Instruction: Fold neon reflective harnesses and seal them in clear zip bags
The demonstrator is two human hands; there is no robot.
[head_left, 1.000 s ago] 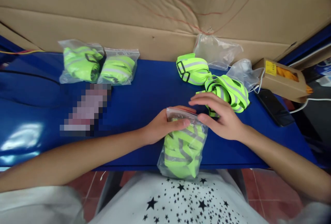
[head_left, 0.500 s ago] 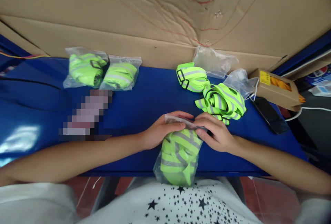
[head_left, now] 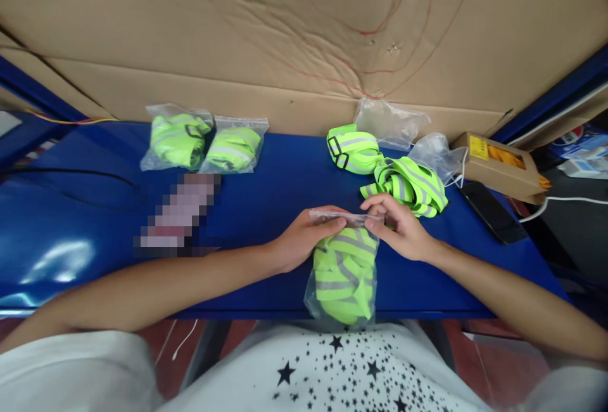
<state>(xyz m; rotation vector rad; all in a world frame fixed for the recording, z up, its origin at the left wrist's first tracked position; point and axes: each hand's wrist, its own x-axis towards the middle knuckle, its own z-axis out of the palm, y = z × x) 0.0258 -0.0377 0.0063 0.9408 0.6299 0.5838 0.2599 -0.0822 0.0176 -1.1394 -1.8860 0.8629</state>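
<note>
Opened from its earlier pinch, the right hand (head_left: pixel 401 229) is held loose at the bag (head_left: pixel 342 277), gripped by the left hand (head_left: pixel 304 239); probably soft, light, slippery, best pinched along its top.

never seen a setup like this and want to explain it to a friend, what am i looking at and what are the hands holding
There's no machine: these are a person's bare hands, seen by a camera worn on the head, looking forward and down. The left hand grips the top of a clear bag with yellow-green striped strapping inside. The right hand has its thumb at the bag's other top corner; how firmly, I can't tell. On the blue table, two filled bags sit to the left; loose strap bundles, a black phone and a cardboard box are to the right.
</note>
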